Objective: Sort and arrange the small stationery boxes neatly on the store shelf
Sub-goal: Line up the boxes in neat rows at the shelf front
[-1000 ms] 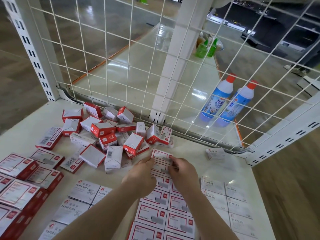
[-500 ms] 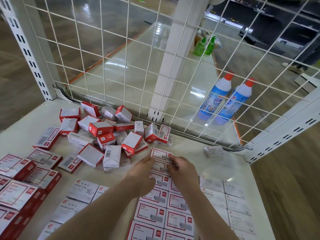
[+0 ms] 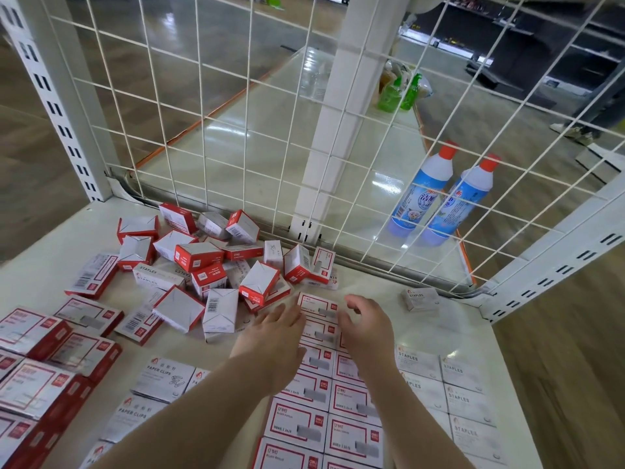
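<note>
- White store shelf [image 3: 449, 319] is carrying the stationery boxes, with a wire grid panel [image 3: 209, 106] standing at its back edge.
- Red-bordered staple boxes [image 3: 316, 406] are lying flat in 2 neat columns; the farthest box [image 3: 318, 304] is sitting between both hands.
- Left hand [image 3: 270, 336] is hovering just left of it, fingers straight and relaxed, gripping nothing.
- Right hand [image 3: 367, 328] is hovering to its right, fingers loosely curled, holding nothing.
- Jumbled pile of boxes [image 3: 209, 262] is lying behind the left hand.
- Grey STAPLES boxes [image 3: 463, 390] and PAPER CLIPS boxes [image 3: 162, 374] are flanking the columns, partly hidden by forearms.
- 2 blue bottles [image 3: 439, 194] are standing beyond the grid.
</note>
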Tool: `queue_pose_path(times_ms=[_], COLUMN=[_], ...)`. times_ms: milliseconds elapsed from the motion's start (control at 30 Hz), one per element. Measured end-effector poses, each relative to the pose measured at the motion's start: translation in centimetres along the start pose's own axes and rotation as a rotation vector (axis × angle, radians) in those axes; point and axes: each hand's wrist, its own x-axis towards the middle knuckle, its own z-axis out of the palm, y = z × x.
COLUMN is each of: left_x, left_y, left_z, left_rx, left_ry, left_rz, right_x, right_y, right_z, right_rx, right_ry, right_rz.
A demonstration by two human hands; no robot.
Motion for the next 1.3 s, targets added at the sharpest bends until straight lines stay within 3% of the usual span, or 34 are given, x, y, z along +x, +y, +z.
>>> queue_pose_path(times_ms=[233, 400, 567, 967, 1300], left_x=[0.3, 0.3, 0.4, 0.9, 0.9], left_y=[-0.2, 0.2, 0.4, 0.6, 0.6], left_z=[-0.8, -0.9, -0.7, -0.1, -0.2], left_rx=[0.076, 0.045, 0.034, 0.058, 0.113], left_ry=[-0.074, -0.065, -0.046, -0.001, 0.02], left_rz=[0.029, 0.006, -0.015, -0.06, -0.044], right_x=[2.7, 3.7, 4.1, 5.4, 6.3], right_y=[-1.2, -1.4, -1.3, -1.0, -2.0], right_z=[1.1, 2.0, 2.2, 1.3, 0.3], right_rx=[0.02, 0.087, 0.056, -0.165, -0.09], right_ry=[0.04, 0.027, 0.066, -0.09, -0.156], right_rz=[-0.004, 0.081, 0.034, -0.213, -0.169])
